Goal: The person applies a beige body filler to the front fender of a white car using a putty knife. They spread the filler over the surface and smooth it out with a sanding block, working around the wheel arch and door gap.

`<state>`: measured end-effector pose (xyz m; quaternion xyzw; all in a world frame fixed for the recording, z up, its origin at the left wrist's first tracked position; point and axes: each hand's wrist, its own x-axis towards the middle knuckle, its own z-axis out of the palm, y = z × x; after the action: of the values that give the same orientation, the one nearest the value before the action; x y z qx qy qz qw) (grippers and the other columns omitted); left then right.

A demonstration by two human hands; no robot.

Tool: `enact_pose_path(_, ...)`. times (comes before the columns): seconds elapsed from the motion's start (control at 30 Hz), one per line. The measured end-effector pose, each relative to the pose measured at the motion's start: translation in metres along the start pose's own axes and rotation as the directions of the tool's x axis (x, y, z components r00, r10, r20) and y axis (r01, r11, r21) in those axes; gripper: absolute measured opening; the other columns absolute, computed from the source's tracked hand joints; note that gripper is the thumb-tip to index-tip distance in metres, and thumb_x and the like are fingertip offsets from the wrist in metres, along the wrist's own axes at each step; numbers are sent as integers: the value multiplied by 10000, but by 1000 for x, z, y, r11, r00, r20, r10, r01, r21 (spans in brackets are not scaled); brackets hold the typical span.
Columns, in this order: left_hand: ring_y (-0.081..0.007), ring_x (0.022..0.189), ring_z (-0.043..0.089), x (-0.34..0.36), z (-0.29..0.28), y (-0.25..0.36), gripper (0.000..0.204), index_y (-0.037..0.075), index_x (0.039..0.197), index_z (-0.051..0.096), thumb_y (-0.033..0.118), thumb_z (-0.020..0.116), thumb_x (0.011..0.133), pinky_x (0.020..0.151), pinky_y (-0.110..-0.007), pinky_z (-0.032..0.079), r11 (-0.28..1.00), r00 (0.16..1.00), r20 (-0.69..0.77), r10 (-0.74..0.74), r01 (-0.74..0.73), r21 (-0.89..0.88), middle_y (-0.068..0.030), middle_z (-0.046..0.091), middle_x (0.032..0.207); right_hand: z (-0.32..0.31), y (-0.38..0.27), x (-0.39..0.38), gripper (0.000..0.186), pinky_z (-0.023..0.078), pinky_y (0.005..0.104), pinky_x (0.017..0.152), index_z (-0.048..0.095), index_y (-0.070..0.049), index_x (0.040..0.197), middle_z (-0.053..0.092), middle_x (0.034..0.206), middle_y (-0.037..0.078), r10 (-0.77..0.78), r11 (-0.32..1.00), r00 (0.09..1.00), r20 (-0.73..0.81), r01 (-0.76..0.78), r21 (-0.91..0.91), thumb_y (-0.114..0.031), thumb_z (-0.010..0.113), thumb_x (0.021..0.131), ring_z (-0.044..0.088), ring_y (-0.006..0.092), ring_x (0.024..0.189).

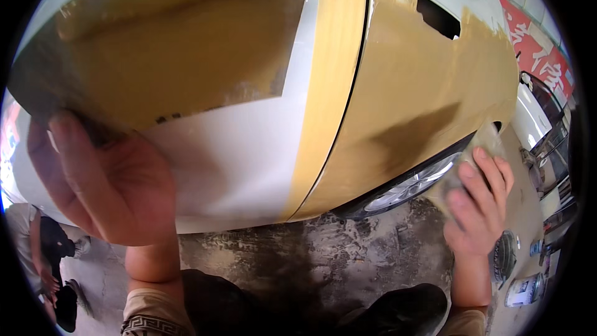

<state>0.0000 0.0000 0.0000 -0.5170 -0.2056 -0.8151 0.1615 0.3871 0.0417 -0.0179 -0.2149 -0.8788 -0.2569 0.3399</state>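
My left hand [99, 183] is closed on the lower left corner of a large flat board [186, 43], smeared with tan paste, at the upper left. My right hand [479, 202] is closed on a thin, translucent yellowish spreader [484, 139], beside the wheel arch of a car. The car's panels show a white area [236, 155], a tan masking-like strip [333, 34] and a broad tan-coated section [423, 74], split by a dark seam, with a dark cutout [438, 17] near the top. Part of the white panel is hidden behind the board.
A silver wheel [407, 186] sits under the arch, above stained concrete floor [261, 252]. Another person [31, 249] is at the lower left. At the right are another car [538, 112], a tyre [504, 255], a paint-type can [523, 289] and a red banner [541, 56].
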Motion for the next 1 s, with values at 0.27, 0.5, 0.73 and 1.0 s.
enact_pose_path(0.27,-281,1030,663,-3,-26,-7,296,-107,1202,602,-90,567,908,854,-341,570,283,807,433,402,-559,779,-269,586,1274,55,10,47,373,353,498,1073,692,-402,1101,639,1228,-38,-421,853,907,-20,389,-349,-322,796,752,582,304,1191)
enact_pose_path(0.5,-283,1063,647,-4,-36,-13,278,-103,1186,614,-37,562,921,871,-352,560,416,811,461,360,-582,699,-261,595,1265,73,18,78,347,349,463,1095,709,-396,1140,672,1155,-75,-589,777,806,-60,545,-314,-359,759,799,612,258,1156)
enact_pose_path(0.73,-283,1098,630,-5,-38,-13,273,-100,1172,622,15,558,933,885,-362,554,409,809,488,329,-587,698,-253,606,1249,84,19,86,360,349,456,1112,692,-409,1173,673,1151,-107,-605,768,793,-69,559,-311,-385,745,818,613,242,1163)
enact_pose_path(1.0,-284,1138,611,-9,-35,-19,281,-97,1156,631,74,553,948,901,-374,546,404,816,494,302,-579,709,-244,618,1231,91,24,91,413,355,456,1113,663,-431,1214,671,1175,-119,-631,752,772,-81,582,-309,-402,745,811,614,233,1164)
